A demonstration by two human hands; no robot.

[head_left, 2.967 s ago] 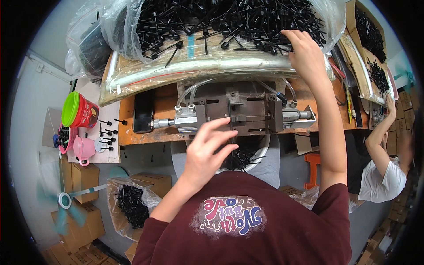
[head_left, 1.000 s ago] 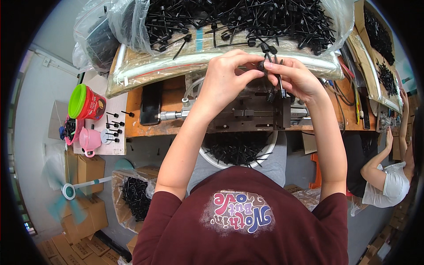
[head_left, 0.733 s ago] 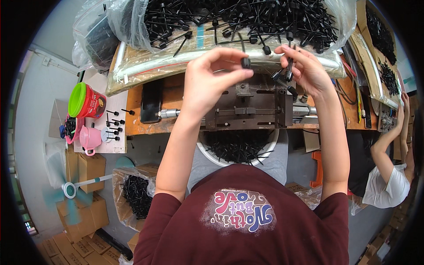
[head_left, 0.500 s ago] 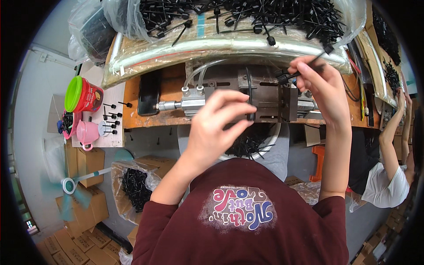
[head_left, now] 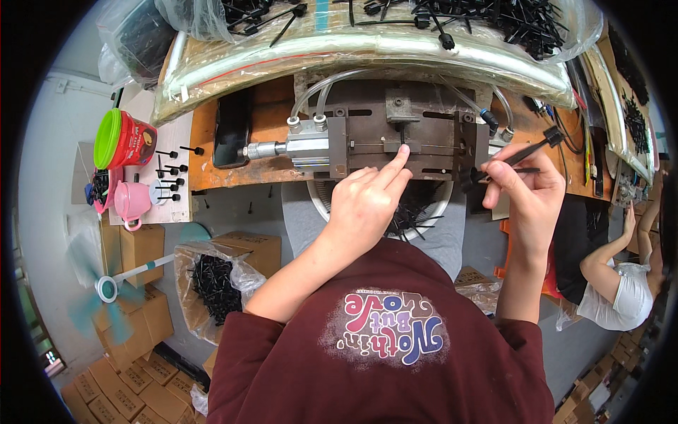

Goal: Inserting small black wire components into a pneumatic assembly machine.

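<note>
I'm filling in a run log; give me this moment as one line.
left hand: index fingertip at middle of fixture | right hand: holding black parts | basket: at lap, dark pieces inside

You wear a dark maroon shirt (head_left: 381,385) with short, loose sleeves (head_left: 247,350). Its print (head_left: 387,328) is rounded, curly lettering in pink, blue and lilac, outlined in white, with a patch of pale speckles around it. Your trousers (head_left: 298,215) are light grey.

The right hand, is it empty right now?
No, the right hand is holding black long-stemmed parts, with one stem sticking out past it.
</note>
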